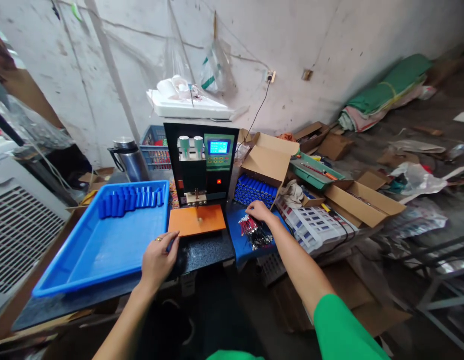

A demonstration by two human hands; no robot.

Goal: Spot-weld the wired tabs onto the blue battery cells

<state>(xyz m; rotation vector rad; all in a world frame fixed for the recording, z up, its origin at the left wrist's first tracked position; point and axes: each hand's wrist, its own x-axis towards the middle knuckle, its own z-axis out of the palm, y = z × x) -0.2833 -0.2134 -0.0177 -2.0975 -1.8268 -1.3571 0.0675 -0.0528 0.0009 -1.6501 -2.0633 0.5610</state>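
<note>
My left hand rests at the near right corner of a big blue tray, fingers curled around a small blue cylinder cell that peeks out by my fingertips. My right hand reaches forward over a bundle of red and black wired parts lying on a blue surface, fingers bent down onto them. Just beyond it stands an open cardboard box packed with blue cylinder cells. A black spot-welding machine with a green screen panel stands between my hands, an orange plate in front of it.
A row of blue cells lines the far side of the tray. A steel kettle and a blue crate stand behind. White plastic cell holders, cardboard boxes and a green tray lie to the right. Clutter covers the floor at right.
</note>
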